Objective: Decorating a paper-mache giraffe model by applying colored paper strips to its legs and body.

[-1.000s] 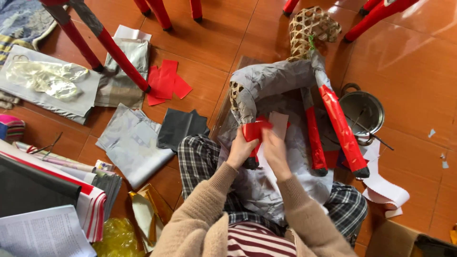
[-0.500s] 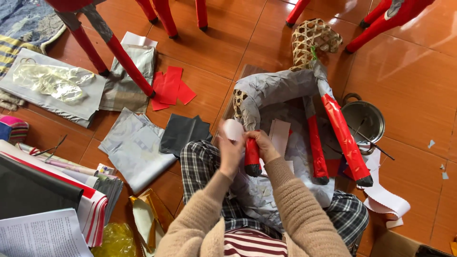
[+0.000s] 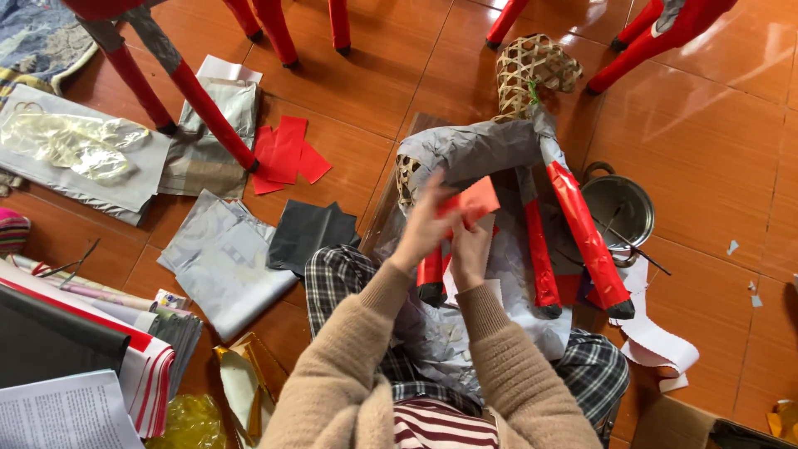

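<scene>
A woven bamboo animal frame covered in grey paper lies across my lap, its red-wrapped legs pointing toward me. My left hand and my right hand are together above one leg, both pinching a small piece of red paper against it. Both sleeves are tan knit. The fingertips are partly hidden behind the paper.
Loose red paper sheets, black paper and grey and silver sheets lie on the orange tile floor to the left. A metal pot with a stick sits to the right. Red-wrapped legs of other figures stand at the top.
My hands turned the red piece from a folded strip held upright on the leg to a flat sheet lifted higher. The view has shifted slightly.
</scene>
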